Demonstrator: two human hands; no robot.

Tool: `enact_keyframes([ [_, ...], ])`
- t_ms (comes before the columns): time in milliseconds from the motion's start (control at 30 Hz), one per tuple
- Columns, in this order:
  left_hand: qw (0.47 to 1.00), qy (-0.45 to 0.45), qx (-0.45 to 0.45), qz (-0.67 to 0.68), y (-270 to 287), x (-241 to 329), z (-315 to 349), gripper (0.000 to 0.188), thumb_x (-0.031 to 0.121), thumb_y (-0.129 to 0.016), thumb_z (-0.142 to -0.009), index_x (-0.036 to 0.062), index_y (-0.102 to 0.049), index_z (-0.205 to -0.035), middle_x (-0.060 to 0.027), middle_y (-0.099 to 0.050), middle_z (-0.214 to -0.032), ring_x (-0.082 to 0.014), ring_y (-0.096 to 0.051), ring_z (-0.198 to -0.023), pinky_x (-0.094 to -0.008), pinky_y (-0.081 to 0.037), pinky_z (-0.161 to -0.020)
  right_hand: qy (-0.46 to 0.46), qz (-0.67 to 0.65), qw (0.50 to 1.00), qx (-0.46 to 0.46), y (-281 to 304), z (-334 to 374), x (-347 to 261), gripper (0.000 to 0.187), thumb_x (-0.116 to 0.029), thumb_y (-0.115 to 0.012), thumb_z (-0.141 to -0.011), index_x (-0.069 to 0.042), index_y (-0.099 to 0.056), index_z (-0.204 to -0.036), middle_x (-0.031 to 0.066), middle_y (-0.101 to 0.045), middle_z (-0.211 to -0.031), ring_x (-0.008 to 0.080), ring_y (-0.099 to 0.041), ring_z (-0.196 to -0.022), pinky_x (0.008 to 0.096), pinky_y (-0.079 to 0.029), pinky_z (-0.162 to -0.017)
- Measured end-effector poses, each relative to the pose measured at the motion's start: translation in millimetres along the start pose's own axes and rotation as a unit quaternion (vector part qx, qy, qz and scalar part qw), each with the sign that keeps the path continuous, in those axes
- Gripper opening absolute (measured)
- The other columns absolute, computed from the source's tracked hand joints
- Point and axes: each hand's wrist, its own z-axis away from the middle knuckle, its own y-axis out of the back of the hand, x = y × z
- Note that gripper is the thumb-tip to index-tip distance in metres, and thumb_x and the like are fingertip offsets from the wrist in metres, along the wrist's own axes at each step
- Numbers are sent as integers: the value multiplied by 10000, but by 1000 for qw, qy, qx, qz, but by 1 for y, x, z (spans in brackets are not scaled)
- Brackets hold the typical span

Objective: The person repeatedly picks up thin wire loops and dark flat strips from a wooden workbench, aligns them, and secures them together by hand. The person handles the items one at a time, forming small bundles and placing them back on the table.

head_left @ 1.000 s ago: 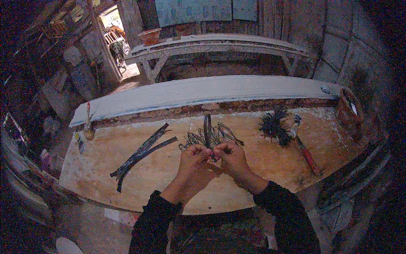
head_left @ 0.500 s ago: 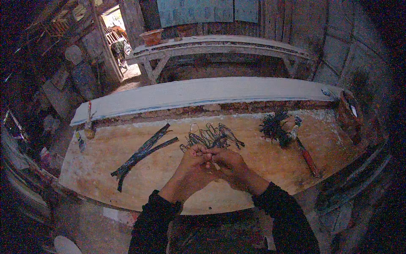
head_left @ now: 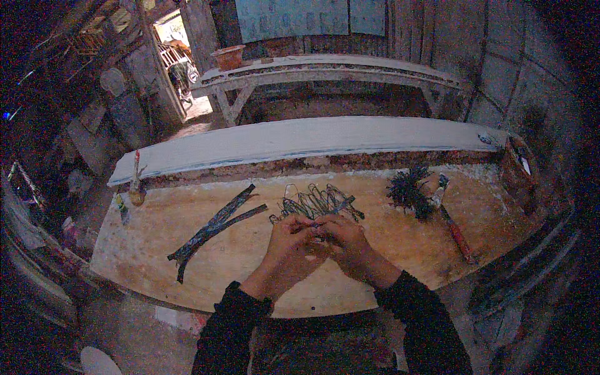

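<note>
Over the near middle of the wooden board (head_left: pixel 231 281), my left hand (head_left: pixel 294 247) and my right hand (head_left: pixel 351 245) meet, fingertips pinched together. A thin dark strip (head_left: pixel 342 204) sticks out beyond the fingers toward the far right; its other end is hidden in my grip. Just past my fingertips lies a heap of looped dark wire-like strands (head_left: pixel 310 200), partly covered by the hands. To the left, several flat black strips (head_left: pixel 215 230) lie crossed on the board. On the right sits a tangled black bundle (head_left: pixel 407 192) beside a red-handled tool (head_left: pixel 457 236).
A long pale raised plank (head_left: pixel 300 136) runs along the board's far side. At its left end stands a small pot-like thing (head_left: pixel 135 195) with a stick; at its right, a brown container (head_left: pixel 520 164). Farther back are a bench (head_left: pixel 344 76) and a terracotta pot (head_left: pixel 229 58).
My fingers have shifted slightly and closed nearer each other. The dark strip now points out past my right fingers. The view has moved a little; the board's other things lie as before.
</note>
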Motion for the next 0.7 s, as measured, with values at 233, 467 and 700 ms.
enact_keyframes([
  [233, 966, -141, -20, -218, 22, -29, -12, 87, -5, -619, -811, 16, -607, -895, -60, -653, -862, -124, -616, -793, -267, -501, -716, -53, -123, 991, -10, -11, 5, 13, 299, 82, -535, -730, -1, -535, -1017, 134, -563, -1012, 249, -581, -941, 323, -472, -843],
  [467, 973, -167, -29, -157, 4, -25, -5, 203, -50, -577, -815, 49, -546, -989, -50, -595, -909, -117, -589, -829, -262, -496, -719, -85, -46, 995, -5, -5, 0, 3, 132, 8, -524, -820, -7, -531, -951, 145, -559, -895, 262, -563, -839, 354, -457, -752],
  [700, 969, -146, 22, -197, -6, -20, -2, 395, -54, -586, -802, 97, -405, -1120, -61, -517, -929, -141, -563, -851, -275, -489, -744, -122, -71, 989, 38, -10, 2, 8, 75, -81, -567, -848, -27, -524, -876, 94, -539, -830, 223, -554, -795, 344, -453, -700],
])
